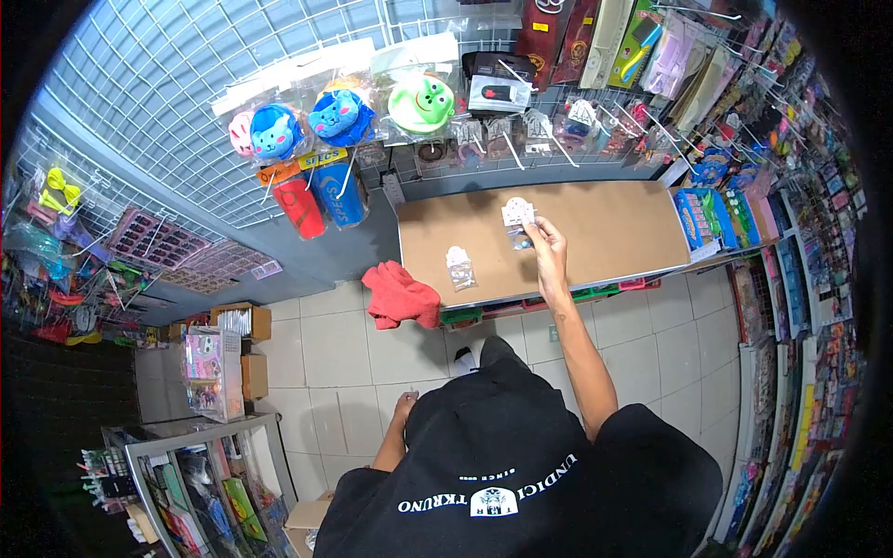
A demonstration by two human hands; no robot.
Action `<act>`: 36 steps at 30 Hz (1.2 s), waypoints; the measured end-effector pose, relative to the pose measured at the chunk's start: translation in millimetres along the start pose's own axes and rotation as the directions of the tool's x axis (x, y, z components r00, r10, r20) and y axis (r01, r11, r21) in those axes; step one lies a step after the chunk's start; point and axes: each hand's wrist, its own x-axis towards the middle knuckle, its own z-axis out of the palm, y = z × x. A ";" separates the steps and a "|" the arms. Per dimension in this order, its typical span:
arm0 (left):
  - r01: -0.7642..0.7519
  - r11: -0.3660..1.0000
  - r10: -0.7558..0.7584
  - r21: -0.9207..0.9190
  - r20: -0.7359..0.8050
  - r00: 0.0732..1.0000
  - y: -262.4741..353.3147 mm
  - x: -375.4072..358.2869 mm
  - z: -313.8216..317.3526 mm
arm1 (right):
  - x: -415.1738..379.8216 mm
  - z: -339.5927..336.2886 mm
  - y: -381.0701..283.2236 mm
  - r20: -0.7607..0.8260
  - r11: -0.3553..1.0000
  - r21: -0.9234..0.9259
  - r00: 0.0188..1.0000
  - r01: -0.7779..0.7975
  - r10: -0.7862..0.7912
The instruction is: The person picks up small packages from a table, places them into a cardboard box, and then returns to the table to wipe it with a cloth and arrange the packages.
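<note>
My right hand reaches over the brown-topped shelf and pinches a small clear packet with a white, scalloped header card. What the packet contains is too small to name. A similar carded packet lies flat on the shelf, to the left of the held one. At the shelf's front left corner hangs a crumpled red cloth. My left hand is low beside my body, away from the shelf. Its fingers are mostly hidden from above.
Wire hooks on the grid wall jut out above the shelf, bearing animal-faced pouches and small carded packets. Blue boxes stand at the shelf's right end. Packed display racks line the right side; a glass case stands lower left.
</note>
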 end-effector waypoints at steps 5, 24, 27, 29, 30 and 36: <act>0.003 0.999 -0.003 0.045 0.010 1.000 21.3 -13.7 -5.3 | -3.7 19.8 -39.4 0.027 0.994 0.080 0.997 0.075 -0.078; -0.055 0.993 0.057 -0.104 0.017 0.998 -5.2 -35.1 -11.6 | 38.3 32.2 -33.4 -0.106 0.993 0.073 0.991 0.088 -0.080; -0.044 0.997 0.043 -0.063 -0.013 0.999 -1.0 -42.0 -11.6 | 61.5 33.9 -26.9 -0.101 0.996 0.060 0.993 0.070 -0.064; -0.041 0.998 0.040 -0.049 -0.031 0.999 -0.1 -46.6 -12.1 | 86.7 32.0 -12.9 -0.072 0.996 0.062 0.996 0.058 -0.054; -0.033 0.998 0.031 -0.048 -0.041 0.999 1.3 -49.0 -13.2 | 99.0 34.0 -8.2 -0.087 0.998 0.036 0.995 0.050 -0.046; 0.087 0.996 -0.090 -0.031 -0.107 0.990 7.4 -66.1 -18.9 | 197.3 29.8 47.7 -0.155 0.995 -0.086 0.987 -0.043 0.030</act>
